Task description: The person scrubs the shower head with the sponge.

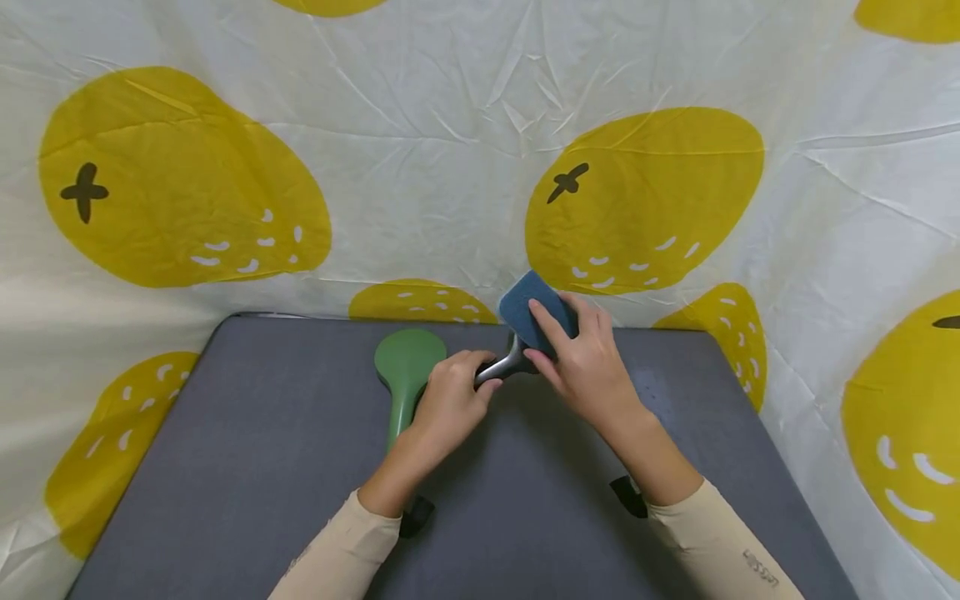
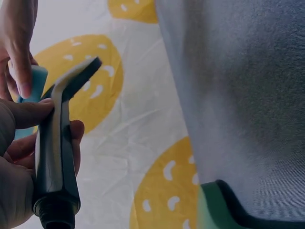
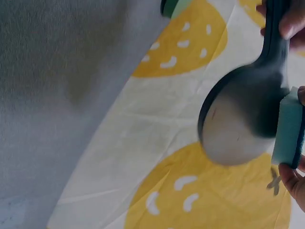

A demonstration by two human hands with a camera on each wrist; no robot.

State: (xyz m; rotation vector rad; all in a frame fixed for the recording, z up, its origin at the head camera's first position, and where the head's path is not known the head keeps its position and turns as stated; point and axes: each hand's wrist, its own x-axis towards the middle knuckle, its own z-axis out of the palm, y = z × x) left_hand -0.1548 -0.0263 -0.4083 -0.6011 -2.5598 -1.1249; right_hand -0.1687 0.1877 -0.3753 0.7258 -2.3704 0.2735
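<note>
My left hand (image 1: 452, 392) grips the handle of a dark grey handheld shower head (image 3: 238, 119), thumb along one side and fingers round the other. Its threaded end (image 2: 56, 212) shows at the bottom of the left wrist view. My right hand (image 1: 592, 367) pinches a blue sponge (image 1: 528, 308), light on one side and darker on the other. The sponge is right at the round head of the shower head, overlapping its edge in the right wrist view. Both things are held up over the far part of the table. The sponge covers most of the round head in the head view.
A green shower head (image 1: 408, 362) lies on the grey table (image 1: 285, 467) just left of my left hand, its handle partly behind my wrist. White fabric (image 1: 427, 192) with yellow fruit shapes hangs behind the table and along both sides.
</note>
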